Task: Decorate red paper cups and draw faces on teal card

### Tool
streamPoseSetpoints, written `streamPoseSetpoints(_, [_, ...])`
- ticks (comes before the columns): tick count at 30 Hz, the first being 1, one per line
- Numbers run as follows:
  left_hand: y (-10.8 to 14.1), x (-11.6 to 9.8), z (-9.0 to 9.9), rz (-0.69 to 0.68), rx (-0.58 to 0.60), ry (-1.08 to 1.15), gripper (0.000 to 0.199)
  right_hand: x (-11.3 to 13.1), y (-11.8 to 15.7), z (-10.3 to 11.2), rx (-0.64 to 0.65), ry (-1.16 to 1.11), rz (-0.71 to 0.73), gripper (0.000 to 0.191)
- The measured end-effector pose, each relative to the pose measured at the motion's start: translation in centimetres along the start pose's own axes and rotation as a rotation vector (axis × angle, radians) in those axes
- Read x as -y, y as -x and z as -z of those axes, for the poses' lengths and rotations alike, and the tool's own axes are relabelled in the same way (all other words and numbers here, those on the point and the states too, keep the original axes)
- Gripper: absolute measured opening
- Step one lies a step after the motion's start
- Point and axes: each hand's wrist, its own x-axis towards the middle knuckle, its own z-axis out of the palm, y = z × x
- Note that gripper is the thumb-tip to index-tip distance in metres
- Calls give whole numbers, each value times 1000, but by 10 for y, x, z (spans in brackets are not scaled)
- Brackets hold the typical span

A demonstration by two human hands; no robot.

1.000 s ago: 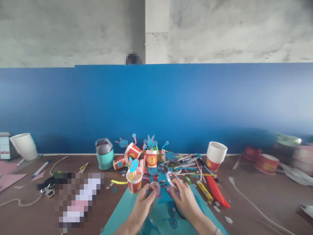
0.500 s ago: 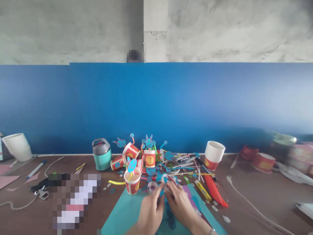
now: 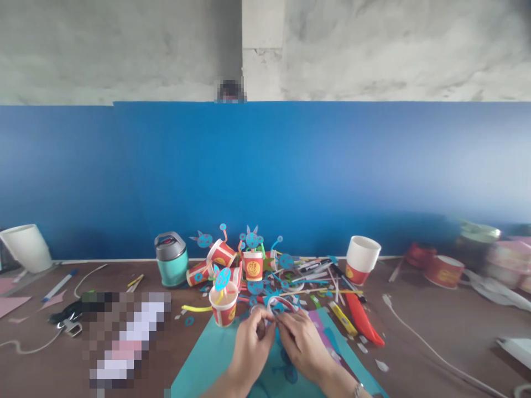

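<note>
My left hand [image 3: 252, 341] and my right hand [image 3: 305, 344] meet above a teal sheet [image 3: 205, 354]. Fingertips of both are pinched together at the rim of a paper cup [image 3: 276, 303], whose lower part is hidden behind my right hand. Whether a smaller piece sits between the fingertips cannot be made out. To the left stands a red and white cup [image 3: 224, 309] with a blue paper face [image 3: 222, 279] and a yellow arm [image 3: 197, 308]. Behind it are more decorated cups [image 3: 252, 265], some lying on their sides.
A teal flask [image 3: 172, 265] is at the back left. Stacked cups [image 3: 362, 262] stand right of a pile of pens and straws. A yellow cutter [image 3: 343, 319] and a red bag [image 3: 365, 323] lie nearby. A person's head shows above the blue partition [image 3: 290, 177].
My left hand has bent its fingers inward and shifted slightly left. My right hand has moved a little, staying at the cup. The view has shifted slightly.
</note>
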Motion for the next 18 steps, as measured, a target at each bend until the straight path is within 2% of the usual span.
streamPoseSetpoints(9, [0,-8,6,-30,52,-65,9,3,-1,5,-2,-12,8,27])
streamPoseSetpoints(18, [1,-5,11,-167,107,-260,14,7,-1,9,13,-13,0,27])
